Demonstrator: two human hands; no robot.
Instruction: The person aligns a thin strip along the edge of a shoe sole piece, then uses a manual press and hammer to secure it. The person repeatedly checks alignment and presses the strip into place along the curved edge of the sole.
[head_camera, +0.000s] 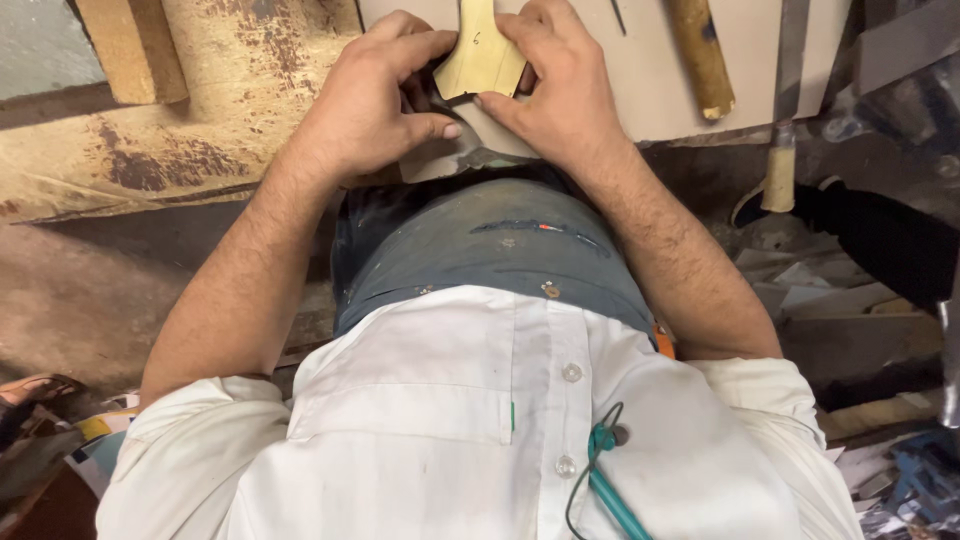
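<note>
— How far along are you?
— Partway, I judge: both my hands, left (375, 100) and right (550, 85), have their fingers pinched on the tan pattern piece (480, 60), top centre, over the pale sheet (650, 70) on the table.

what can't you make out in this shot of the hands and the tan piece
- Top of the tan piece: cut off by the upper edge of the head view.
- Dark strip under it: mostly hidden by the left hand and right hand.
- Board front edge: covered by both hands.
- Wooden handle: upper end cut off.
</note>
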